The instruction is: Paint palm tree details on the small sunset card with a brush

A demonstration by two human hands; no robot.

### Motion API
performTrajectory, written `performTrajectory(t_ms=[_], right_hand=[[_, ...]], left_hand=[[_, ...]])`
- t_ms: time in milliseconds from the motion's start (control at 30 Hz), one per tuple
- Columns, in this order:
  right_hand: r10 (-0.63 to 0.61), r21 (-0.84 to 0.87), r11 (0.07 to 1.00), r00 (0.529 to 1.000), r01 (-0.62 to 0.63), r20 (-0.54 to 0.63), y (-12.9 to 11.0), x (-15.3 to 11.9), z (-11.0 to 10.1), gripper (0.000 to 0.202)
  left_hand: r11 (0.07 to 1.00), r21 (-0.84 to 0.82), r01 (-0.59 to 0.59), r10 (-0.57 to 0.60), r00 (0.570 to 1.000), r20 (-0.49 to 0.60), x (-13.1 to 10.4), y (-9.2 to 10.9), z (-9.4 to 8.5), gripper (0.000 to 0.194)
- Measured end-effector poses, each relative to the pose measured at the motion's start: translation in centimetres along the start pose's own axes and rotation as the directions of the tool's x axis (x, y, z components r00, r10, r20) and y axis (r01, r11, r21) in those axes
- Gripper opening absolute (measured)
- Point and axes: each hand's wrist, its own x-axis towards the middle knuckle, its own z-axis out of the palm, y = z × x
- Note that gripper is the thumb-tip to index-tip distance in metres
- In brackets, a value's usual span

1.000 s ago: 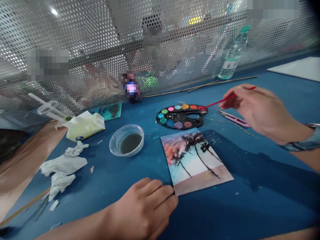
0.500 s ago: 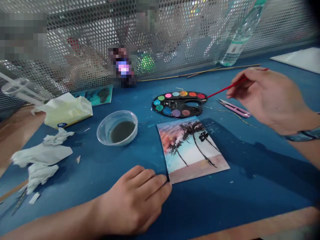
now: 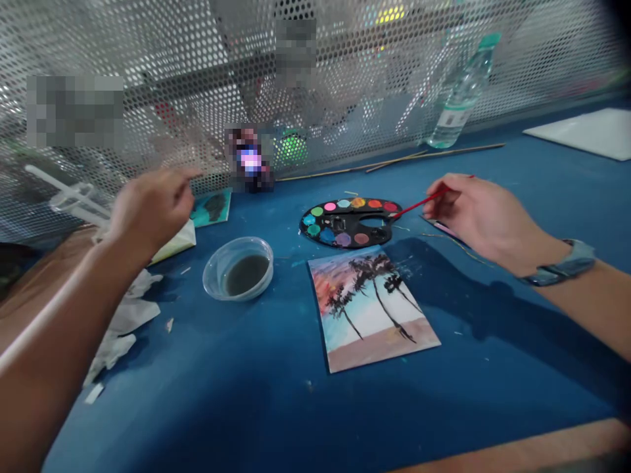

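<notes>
My right hand (image 3: 493, 220) pinches a red paintbrush (image 3: 418, 205), its tip at the right end of a black paint palette (image 3: 340, 224) with several coloured wells. Partly covered by that hand are pink thread snips (image 3: 445, 228). My left hand (image 3: 154, 209) is raised at the left, slightly blurred, index finger stretched out and nothing seen in it. It hovers over a yellow-white tissue pack (image 3: 178, 244), hiding most of it. Below the palette lies a small painting (image 3: 365, 312) of dark palm trees under a pink and blue sky.
A clear bowl of dark water (image 3: 238, 269) stands left of the painting. Crumpled tissues (image 3: 129, 316), a plastic cup (image 3: 79, 202) and a teal painted card (image 3: 213, 207) are at the left. A water bottle (image 3: 456, 105) and thin sticks (image 3: 394, 161) lie along the perforated metal screen (image 3: 340, 98).
My left hand has left the painting's lower left corner and swung up and left to the tissue pack. My right hand still holds the brush at the palette. The view has shifted slightly.
</notes>
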Motion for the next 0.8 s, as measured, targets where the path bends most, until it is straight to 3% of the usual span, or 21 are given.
performTrajectory(t_ms=[100,267,567,800], right_hand=[[0.013,0.023,1.000,1.000,-0.012,-0.015,0.1,0.4,-0.3,0.028],[0.040,0.044,0.998,0.999,-0.039,-0.028,0.3,0.9,-0.7,0.028],[0.066,0.047,0.997,0.996,-0.063,-0.053,0.7,1.9,-1.4,0.027],[0.074,0.041,0.997,0.996,-0.073,-0.044,1.2,2.1,-1.5,0.024]], left_hand=[[0.999,0.044,-0.026,0.019,0.986,0.167,3.3,-1.4,3.7,0.049],[0.988,0.131,-0.085,0.041,0.951,0.306,6.4,-0.2,7.6,0.054],[0.958,0.206,-0.199,0.115,0.926,0.359,9.6,-2.6,10.0,0.060],[0.963,0.168,-0.212,0.139,0.920,0.367,12.2,-0.6,12.2,0.055]])
